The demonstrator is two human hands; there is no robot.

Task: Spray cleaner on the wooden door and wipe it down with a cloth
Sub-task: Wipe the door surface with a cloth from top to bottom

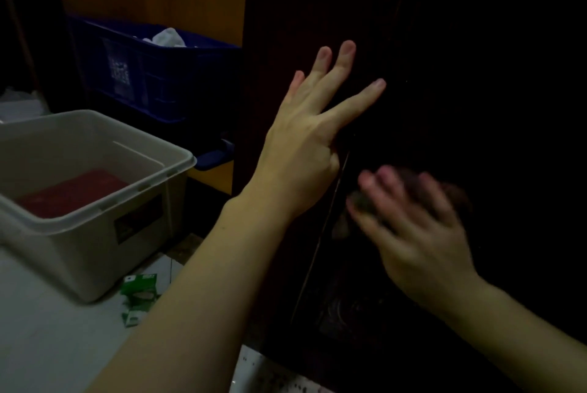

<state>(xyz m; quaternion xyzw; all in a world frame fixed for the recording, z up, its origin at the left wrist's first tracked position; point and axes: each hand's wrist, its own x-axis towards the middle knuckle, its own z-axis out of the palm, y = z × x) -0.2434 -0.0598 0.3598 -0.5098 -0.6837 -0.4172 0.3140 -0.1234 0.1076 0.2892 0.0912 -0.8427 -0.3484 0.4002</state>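
Observation:
The dark wooden door (444, 59) fills the right half of the head view. My left hand (305, 138) lies flat against it with fingers spread and nothing in it. Lower right, my right hand (413, 227) is motion-blurred and presses a dark cloth (362, 202) against the door. Only a bit of the cloth shows under the fingers. No spray bottle is in view.
A grey plastic bin (95, 233) with a red item inside stands at the left. Behind it sits a blue crate (165, 74) holding white cloth, on an orange-brown shelf. A green packet (139, 291) lies on the pale floor near the door's foot.

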